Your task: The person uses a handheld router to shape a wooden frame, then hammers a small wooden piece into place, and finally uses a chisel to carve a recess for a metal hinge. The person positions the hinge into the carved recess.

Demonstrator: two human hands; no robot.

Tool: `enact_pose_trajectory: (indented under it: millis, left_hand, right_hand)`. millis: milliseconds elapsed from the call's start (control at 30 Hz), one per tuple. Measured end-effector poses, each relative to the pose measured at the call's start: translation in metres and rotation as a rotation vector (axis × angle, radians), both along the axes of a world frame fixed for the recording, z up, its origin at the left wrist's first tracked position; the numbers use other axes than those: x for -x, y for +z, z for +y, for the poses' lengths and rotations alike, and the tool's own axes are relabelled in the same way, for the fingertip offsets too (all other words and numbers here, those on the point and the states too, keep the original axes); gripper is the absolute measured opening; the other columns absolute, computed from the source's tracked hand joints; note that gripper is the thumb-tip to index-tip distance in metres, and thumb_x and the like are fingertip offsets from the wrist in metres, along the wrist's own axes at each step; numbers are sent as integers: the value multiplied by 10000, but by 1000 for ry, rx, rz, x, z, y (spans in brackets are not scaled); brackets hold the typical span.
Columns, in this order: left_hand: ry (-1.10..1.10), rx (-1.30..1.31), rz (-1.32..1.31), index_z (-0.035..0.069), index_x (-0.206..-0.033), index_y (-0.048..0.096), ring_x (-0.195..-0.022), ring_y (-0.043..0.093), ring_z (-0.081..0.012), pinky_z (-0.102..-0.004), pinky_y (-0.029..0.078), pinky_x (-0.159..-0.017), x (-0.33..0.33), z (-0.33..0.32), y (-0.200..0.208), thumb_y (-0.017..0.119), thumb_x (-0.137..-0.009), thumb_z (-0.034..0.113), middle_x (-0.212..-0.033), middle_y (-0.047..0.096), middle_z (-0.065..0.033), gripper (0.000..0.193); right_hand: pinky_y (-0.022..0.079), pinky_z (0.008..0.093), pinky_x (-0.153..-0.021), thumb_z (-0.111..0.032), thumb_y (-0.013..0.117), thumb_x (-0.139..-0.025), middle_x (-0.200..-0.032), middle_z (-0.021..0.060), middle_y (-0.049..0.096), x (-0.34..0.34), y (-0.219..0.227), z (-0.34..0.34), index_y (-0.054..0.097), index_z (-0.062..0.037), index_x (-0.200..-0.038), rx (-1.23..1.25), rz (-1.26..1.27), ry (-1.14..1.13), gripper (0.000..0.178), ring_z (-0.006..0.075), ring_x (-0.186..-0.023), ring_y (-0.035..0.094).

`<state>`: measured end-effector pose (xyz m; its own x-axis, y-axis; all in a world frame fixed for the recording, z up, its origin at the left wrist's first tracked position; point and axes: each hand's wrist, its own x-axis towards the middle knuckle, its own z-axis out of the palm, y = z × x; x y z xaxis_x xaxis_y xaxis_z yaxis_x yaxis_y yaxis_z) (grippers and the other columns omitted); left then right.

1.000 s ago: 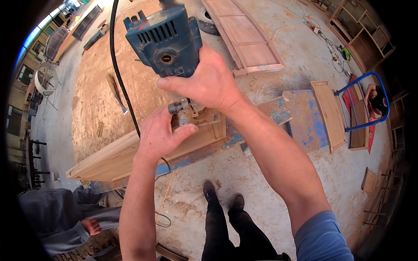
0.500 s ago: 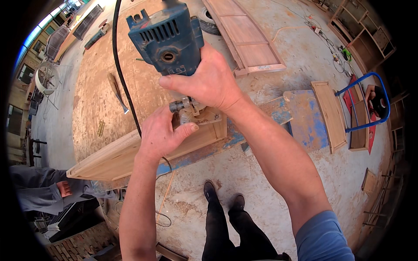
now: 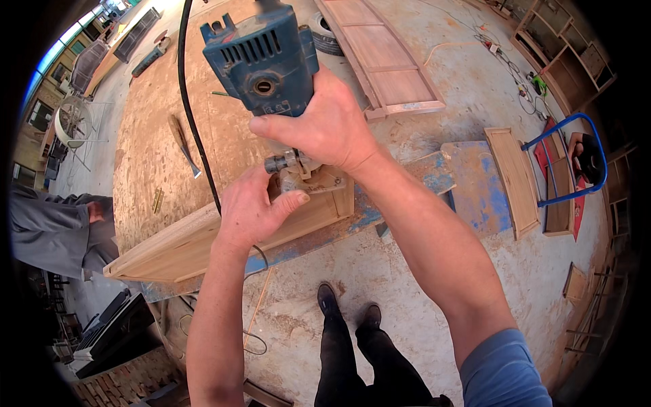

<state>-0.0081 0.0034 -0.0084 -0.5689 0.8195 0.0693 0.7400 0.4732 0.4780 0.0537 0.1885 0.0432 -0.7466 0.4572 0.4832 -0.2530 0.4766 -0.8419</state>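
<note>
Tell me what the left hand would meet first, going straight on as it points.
The left hand would likely first meet the dark knob low on the blue power tool; whether they touch is unclear.

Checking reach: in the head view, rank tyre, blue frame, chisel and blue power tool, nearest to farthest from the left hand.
1. Blue power tool: base right beside the left hand.
2. Chisel: ahead, to the left.
3. Tyre: far ahead, slightly right.
4. Blue frame: far right.
</note>
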Motion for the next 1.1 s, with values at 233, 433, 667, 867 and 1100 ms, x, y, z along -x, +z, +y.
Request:
enact_pose_trajectory:
  millis: [233,433,667,867,1100]
  left_hand:
    - [-1,-82,17,-43,-914,645,-740,605,-396,-463,444,-666,0,0,-4,641,-797,775,-726,602,-185,827]
    - [18,-66,-5,-62,-968,673,-747,612,-390,-457,448,-673,-1,0,0,656,-793,769,-738,615,-195,849]
    - [43,-27,1,-54,-1040,680,-798,636,-380,-450,474,-714,-1,-2,-2,668,-794,759,-806,647,-197,849]
    - [42,-34,-7,-67,-1090,678,-824,652,-378,-448,489,-739,-1,-1,-3,667,-796,758,-836,663,-207,876]
    - [57,-20,8,-71,-1115,681,-856,666,-376,-453,499,-771,-2,-1,-3,678,-785,756,-865,676,-212,890]
  right_hand:
    - [572,396,-836,-373,896,-620,-968,178,730,2,0,0,641,13,-1099,8,11,-11,666,330,-909,718]
    - [573,393,-834,-361,893,-619,-968,177,733,2,0,-1,641,17,-1096,13,31,-13,659,323,-904,720]
    - [573,390,-835,-359,887,-617,-960,174,733,4,0,-1,643,14,-1094,26,24,-19,654,316,-895,720]
    - [572,390,-834,-372,890,-617,-957,176,733,4,1,0,639,19,-1098,23,16,-18,668,320,-893,720]
    - [569,395,-848,-376,888,-629,-977,181,732,4,1,0,635,20,-1117,25,19,6,678,323,-909,718]
